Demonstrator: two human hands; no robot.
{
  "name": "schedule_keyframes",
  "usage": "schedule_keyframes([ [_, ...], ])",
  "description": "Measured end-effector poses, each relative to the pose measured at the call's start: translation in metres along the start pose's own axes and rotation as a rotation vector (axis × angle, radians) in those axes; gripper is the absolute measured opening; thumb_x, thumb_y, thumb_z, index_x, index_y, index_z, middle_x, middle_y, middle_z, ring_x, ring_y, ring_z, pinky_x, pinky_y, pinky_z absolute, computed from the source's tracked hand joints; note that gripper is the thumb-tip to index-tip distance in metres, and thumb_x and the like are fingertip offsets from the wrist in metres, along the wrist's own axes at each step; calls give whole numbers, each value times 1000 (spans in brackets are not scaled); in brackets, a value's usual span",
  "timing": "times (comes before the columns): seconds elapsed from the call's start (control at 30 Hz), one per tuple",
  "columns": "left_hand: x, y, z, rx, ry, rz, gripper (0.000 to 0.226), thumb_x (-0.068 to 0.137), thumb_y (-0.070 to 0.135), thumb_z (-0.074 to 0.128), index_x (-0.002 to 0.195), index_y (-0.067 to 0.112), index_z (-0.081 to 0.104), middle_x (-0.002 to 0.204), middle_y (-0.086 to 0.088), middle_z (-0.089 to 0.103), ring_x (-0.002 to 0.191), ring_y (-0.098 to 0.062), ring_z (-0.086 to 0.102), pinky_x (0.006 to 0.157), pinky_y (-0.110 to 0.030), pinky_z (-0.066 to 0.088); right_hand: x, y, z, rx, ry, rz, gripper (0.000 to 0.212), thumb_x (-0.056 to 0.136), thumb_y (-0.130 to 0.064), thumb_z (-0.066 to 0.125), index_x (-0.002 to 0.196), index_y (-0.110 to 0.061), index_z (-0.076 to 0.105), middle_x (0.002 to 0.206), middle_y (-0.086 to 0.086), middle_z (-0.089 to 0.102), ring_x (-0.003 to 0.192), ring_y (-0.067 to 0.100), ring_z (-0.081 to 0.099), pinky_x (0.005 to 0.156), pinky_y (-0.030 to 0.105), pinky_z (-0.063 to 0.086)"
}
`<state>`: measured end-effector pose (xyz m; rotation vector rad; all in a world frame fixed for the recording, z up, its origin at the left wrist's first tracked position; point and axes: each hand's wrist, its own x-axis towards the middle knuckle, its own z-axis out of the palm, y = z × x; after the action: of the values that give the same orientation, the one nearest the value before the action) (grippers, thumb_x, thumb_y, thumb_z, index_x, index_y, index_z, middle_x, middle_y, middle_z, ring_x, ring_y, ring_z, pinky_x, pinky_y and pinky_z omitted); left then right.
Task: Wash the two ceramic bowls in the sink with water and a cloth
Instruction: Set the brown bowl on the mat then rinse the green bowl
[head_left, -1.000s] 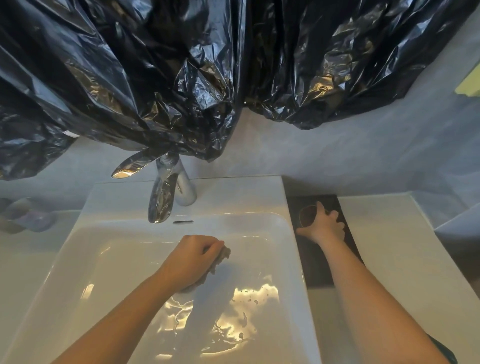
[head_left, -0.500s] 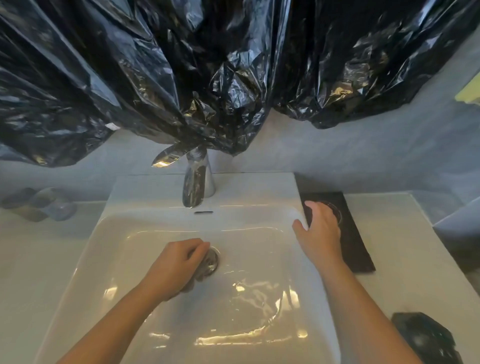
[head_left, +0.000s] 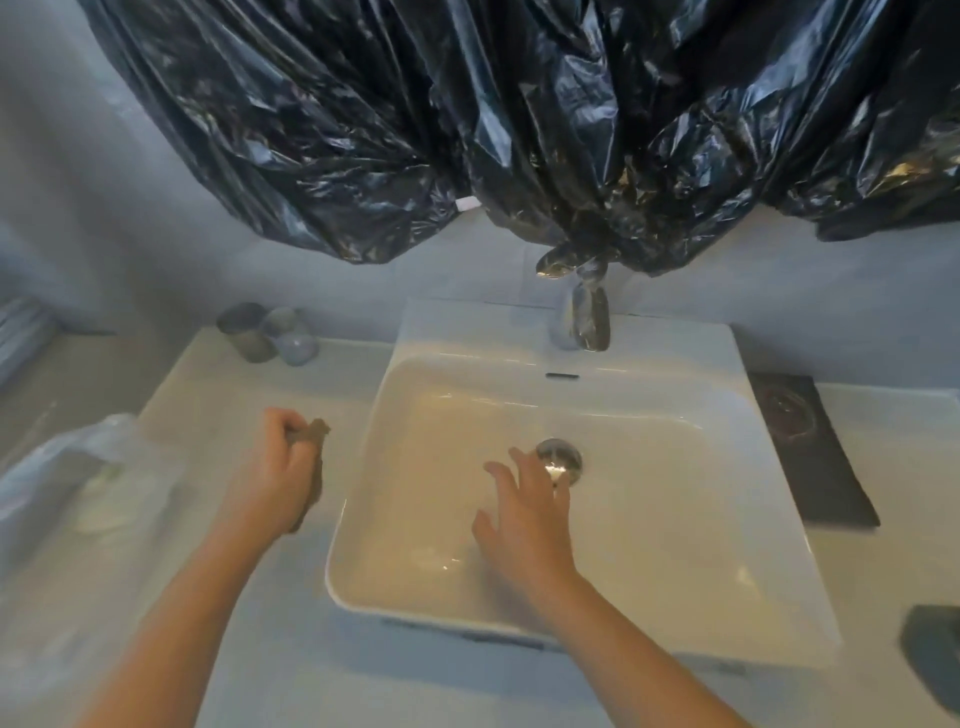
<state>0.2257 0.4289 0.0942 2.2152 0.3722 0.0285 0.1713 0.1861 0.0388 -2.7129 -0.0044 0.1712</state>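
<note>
My left hand (head_left: 278, 470) grips a small brownish cloth (head_left: 310, 435) over the counter, just left of the white sink (head_left: 410, 332). Inside the basin hovers my right hand (head_left: 524, 512), fingers spread and relaxed, close to the metal drain (head_left: 560, 457). The basin is wet and holds no bowl. A chrome tap (head_left: 587, 317) stands at the sink's back rim. On the far left of the counter lies a clear plastic bag (head_left: 67, 483) with something pale and round inside, too blurred to name.
Crumpled black plastic sheeting (head_left: 467, 119) hangs over the wall above the tap. Two cups (head_left: 267, 332) stand at the back left of the counter. A dark mat (head_left: 810, 452) lies right of the sink, and a dark object (head_left: 935, 649) sits at the right edge.
My left hand carried the cloth out of the basin to the counter on the left. My right hand left the dark mat and came into the basin near the drain. The view swung left.
</note>
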Motion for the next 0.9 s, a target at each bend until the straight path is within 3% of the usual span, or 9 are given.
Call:
schedule_keyframes([
  [0.1, 24, -44, -1, 37, 5, -46, 11, 97, 17, 40, 106, 16, 44, 69, -21, 59, 48, -30, 55, 41, -45, 51, -5, -8, 20, -77, 40, 23, 51, 70, -29, 66, 120, -22, 64, 137, 13, 58, 129, 34, 54, 110, 57, 31],
  [0.2, 33, -58, 8, 57, -90, 15, 13, 96, 11, 41, 99, 22, 47, 65, -19, 60, 41, -26, 52, 34, -36, 49, -10, -10, 26, -109, 48, 49, 48, 70, -29, 59, 118, -23, 65, 136, 12, 59, 129, 35, 55, 107, 51, 13],
  [0.33, 43, -59, 24, 91, -133, 18, 20, 91, 9, 55, 92, 29, 54, 81, -10, 60, 55, -29, 58, 39, -38, 54, -11, -8, 28, -144, 63, 53, 47, 70, -28, 60, 116, -24, 63, 135, 11, 59, 128, 34, 56, 107, 51, 16],
  [0.4, 47, -65, 34, 241, -128, 52, 22, 86, 18, 68, 103, 20, 55, 97, -2, 50, 73, -26, 57, 51, -34, 54, -11, -8, 30, -133, 71, 52, 46, 72, -27, 60, 118, -25, 60, 137, 11, 57, 130, 33, 53, 107, 50, 15],
  [0.5, 50, -84, 51, 367, -187, 73, 33, 80, 27, 73, 106, 13, 59, 102, -8, 50, 90, -30, 56, 75, -38, 49, -10, -6, 32, -127, 66, 67, 47, 70, -26, 58, 117, -26, 57, 136, 11, 57, 130, 33, 53, 106, 51, 17],
  [0.63, 52, -100, 63, 453, -341, 78, 42, 88, 43, 39, 107, 17, 66, 91, -16, 59, 84, -34, 59, 71, -36, 47, -9, -3, 34, -113, 30, 78, 47, 76, -25, 54, 122, -25, 55, 143, 12, 51, 138, 32, 44, 109, 50, 11],
  [0.7, 48, -87, 61, 453, -366, 44, 45, 88, 41, 26, 102, 19, 63, 98, -19, 62, 89, -35, 57, 77, -38, 46, -9, -3, 34, -99, 17, 68, 48, 81, -25, 49, 128, -24, 54, 150, 11, 43, 144, 31, 33, 112, 49, 5],
  [0.8, 39, -65, 56, 348, -113, -4, 38, 98, 32, 38, 124, 12, 56, 136, -14, 51, 123, -34, 46, 103, -47, 37, -10, -3, 29, -71, 14, 39, 50, 87, -26, 43, 137, -25, 47, 158, 8, 29, 150, 27, 18, 118, 49, 0],
  [0.9, 16, -35, 52, 242, 51, 200, 33, 95, 18, 50, 127, 9, 54, 140, -14, 46, 129, -31, 40, 109, -48, 32, -12, 3, 14, -40, 25, 49, 50, 94, -26, 45, 143, -26, 39, 162, 4, 18, 152, 21, 9, 120, 50, -4],
])
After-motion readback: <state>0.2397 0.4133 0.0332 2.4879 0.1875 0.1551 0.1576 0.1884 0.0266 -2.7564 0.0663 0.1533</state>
